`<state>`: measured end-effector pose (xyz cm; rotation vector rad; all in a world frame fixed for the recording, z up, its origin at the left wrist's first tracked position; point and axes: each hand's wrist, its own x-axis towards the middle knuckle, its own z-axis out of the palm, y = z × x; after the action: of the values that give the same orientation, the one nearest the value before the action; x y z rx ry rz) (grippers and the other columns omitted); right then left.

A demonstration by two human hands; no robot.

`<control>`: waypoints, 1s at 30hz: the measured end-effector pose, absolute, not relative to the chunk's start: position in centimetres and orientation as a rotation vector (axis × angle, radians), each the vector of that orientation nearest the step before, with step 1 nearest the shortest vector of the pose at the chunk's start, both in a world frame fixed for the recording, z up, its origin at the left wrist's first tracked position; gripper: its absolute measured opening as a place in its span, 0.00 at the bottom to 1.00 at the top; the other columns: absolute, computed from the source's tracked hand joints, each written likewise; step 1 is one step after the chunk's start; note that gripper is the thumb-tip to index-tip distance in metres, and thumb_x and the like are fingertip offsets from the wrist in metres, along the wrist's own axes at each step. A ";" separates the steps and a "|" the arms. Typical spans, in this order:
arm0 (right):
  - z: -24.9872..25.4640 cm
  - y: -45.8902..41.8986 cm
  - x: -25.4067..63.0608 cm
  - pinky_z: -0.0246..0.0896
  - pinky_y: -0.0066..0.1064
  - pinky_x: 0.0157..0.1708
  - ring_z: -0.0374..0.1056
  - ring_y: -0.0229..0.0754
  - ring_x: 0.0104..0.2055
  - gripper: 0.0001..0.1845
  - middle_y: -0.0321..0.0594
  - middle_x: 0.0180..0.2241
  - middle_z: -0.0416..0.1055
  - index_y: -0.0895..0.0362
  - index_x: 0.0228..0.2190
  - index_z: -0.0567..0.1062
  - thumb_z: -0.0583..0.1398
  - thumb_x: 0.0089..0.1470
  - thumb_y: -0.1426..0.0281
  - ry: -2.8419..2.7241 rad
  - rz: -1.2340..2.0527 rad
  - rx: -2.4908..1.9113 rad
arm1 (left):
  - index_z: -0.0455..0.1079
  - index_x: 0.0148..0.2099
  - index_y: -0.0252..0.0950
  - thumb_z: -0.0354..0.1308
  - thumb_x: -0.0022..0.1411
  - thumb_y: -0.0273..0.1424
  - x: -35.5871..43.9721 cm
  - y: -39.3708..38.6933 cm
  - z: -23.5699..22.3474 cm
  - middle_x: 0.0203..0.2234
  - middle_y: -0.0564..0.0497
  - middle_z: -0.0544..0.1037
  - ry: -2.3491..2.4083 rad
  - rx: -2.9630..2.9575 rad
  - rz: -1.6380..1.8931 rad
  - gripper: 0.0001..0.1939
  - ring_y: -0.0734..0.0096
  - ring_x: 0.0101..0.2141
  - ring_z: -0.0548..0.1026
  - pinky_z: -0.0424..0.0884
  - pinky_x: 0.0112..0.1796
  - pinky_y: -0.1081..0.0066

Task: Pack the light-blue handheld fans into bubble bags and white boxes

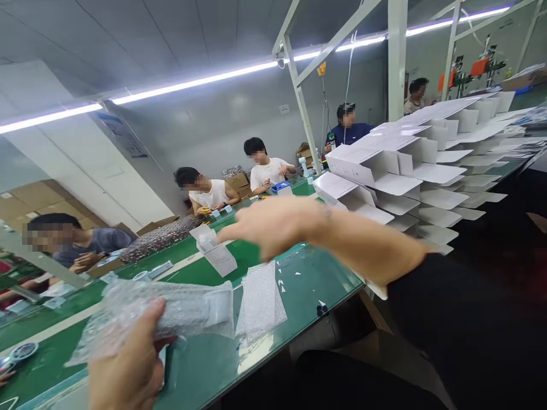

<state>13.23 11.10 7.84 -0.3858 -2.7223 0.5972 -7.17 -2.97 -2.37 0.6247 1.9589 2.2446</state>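
My left hand (132,353) is closed round a clear bubble-wrap bag (183,307) with a pale object inside, its shape blurred by the wrap. A thin edge of something shows under the fingers; I cannot make out what. My right hand (277,225) reaches across the bench, slightly smeared by motion, index finger stretched out and thumb apart. Nothing shows in it. Its fingertip is close to an opened white carton (220,259) lying on the green belt; whether they touch I cannot tell. Below it, flat bubble-wrap bags (262,299) lie on the glass-topped bench.
Stacked white cartons with open flaps (397,165) rise at the right. White scraps (281,282) are scattered on the bench (316,290). Several co-workers sit along the far side of the green belt (55,364). A small fan-like device (23,352) is at the left edge.
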 end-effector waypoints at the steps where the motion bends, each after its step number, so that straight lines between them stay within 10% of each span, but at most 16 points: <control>1: 7.6 12.4 15.1 0.63 0.42 0.47 0.61 0.55 0.56 0.10 0.40 0.37 0.74 0.60 0.29 0.76 0.64 0.40 0.82 -2.705 0.447 -0.461 | 0.69 0.25 0.39 0.71 0.30 0.28 -7.3 -3.1 -2.1 0.24 0.59 0.75 1.952 0.513 2.292 0.16 0.71 0.23 0.69 0.65 0.14 0.74; 9: 1.2 20.7 23.0 0.59 0.30 0.33 0.71 0.36 0.42 0.33 0.42 0.13 0.69 0.63 0.03 0.55 0.39 0.57 0.76 -2.617 0.167 -0.967 | 0.71 0.27 0.38 0.68 0.30 0.28 -6.5 -2.9 -2.8 0.23 0.57 0.75 1.842 0.528 2.238 0.16 0.70 0.20 0.69 0.64 0.11 0.74; 19: 7.8 19.6 16.6 0.57 0.46 0.46 0.67 0.55 0.48 0.06 0.48 0.34 0.74 0.64 0.24 0.74 0.59 0.44 0.83 -2.671 -0.312 -0.782 | 0.70 0.33 0.40 0.59 0.46 0.24 -5.1 -3.1 -0.1 0.29 0.59 0.75 1.319 0.869 2.592 0.09 0.65 0.35 0.73 0.76 0.36 0.57; 23: 3.0 17.5 12.8 0.60 0.41 0.42 0.69 0.57 0.43 0.07 0.55 0.35 0.73 0.64 0.28 0.75 0.60 0.42 0.80 -2.756 0.073 -0.813 | 0.70 0.39 0.40 0.57 0.53 0.28 -3.1 -2.1 0.4 0.38 0.55 0.76 1.130 1.209 2.596 0.09 0.59 0.44 0.73 0.72 0.45 0.53; 30: -5.2 17.1 12.5 0.60 0.33 0.36 0.70 0.53 0.41 0.11 0.54 0.36 0.74 0.61 0.28 0.75 0.53 0.53 0.71 -2.695 0.563 -0.890 | 0.73 0.40 0.38 0.60 0.49 0.37 -2.0 0.7 -2.2 0.36 0.49 0.77 2.111 1.924 1.617 0.15 0.61 0.40 0.74 0.68 0.45 0.63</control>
<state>12.46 17.12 -5.20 -0.8903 -2.6954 0.5628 -2.04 0.66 -2.15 1.9241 2.1114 1.6171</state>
